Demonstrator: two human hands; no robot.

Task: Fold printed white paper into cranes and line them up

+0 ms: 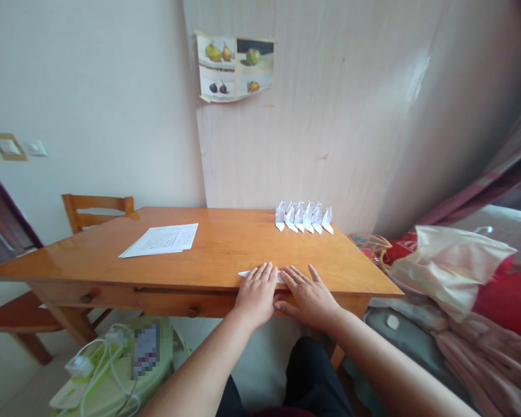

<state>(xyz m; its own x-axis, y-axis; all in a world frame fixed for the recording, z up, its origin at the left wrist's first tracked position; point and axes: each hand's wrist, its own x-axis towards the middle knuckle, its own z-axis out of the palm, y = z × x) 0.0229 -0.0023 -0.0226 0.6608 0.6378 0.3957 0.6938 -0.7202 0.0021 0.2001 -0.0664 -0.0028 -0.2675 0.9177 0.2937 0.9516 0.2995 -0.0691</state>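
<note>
Both of my hands lie on a narrow folded strip of white paper near the table's front edge. My left hand is flat, its fingers stretched over the strip, whose pointed left end sticks out beside them. Just to the right, my right hand presses with extended fingers, the thumb reaching over the table edge toward the left hand. Most of the strip is hidden beneath the hands. At the back right of the table, several folded white paper pieces stand close together.
Printed sheets lie stacked on the left of the wooden table. A wooden chair stands at the far left. Below is a pale green case with white cables. Bags and cloth are heaped at the right.
</note>
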